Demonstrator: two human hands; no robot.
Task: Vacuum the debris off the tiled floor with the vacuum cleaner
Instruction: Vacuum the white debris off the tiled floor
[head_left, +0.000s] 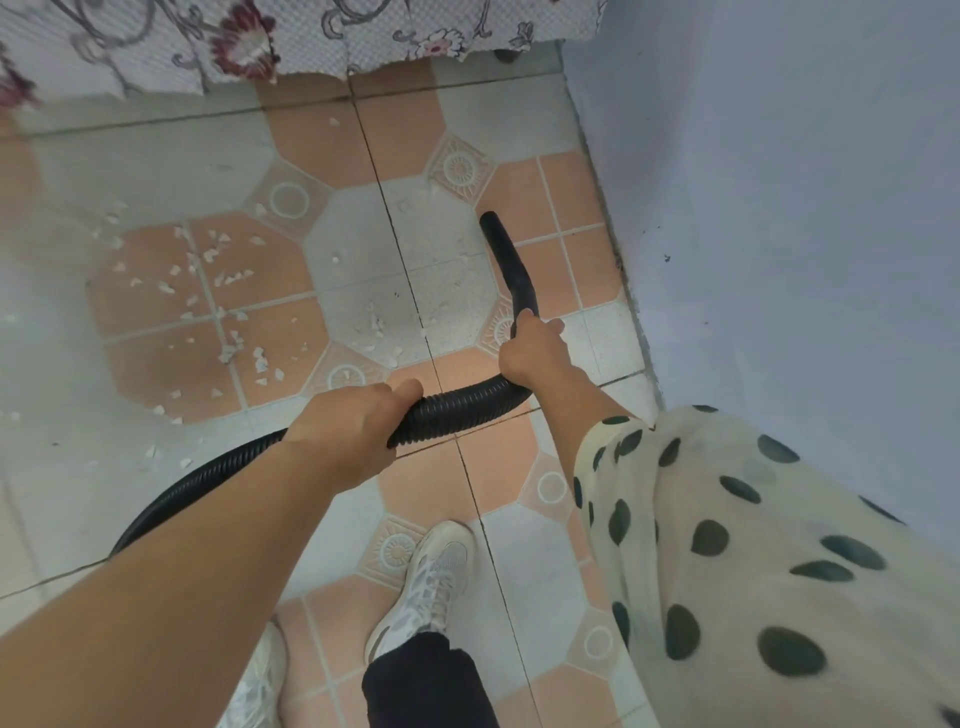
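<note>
Peach and grey tiles are filling the floor (363, 244) seen from above, with a pale blue wall (779, 208) running along 3 o'clock and a flowered cloth (260, 41) hanging at 12 o'clock. White debris (208, 280) is lying scattered around 9 o'clock, thickest on one peach tile, with a few flecks nearer the centre. A black nozzle (506, 260) is pointing toward 12 o'clock just right of centre, its tip low near the wall and well apart from the main scatter. The right hand (535, 348) is wrapping its grip round the nozzle's rear end, likely to steer the tip. The left hand (353, 415), at 7 o'clock from it, is closing its grip round the ribbed hose (462, 405), seemingly taking up slack so the hose is arcing clear of the feet. The hose is trailing toward 8 o'clock under the left forearm; the cleaner's body is out of view. A white shoe (436, 577) is standing at 6 o'clock. Most debris is awaiting pickup, so the job is looking early.
</note>
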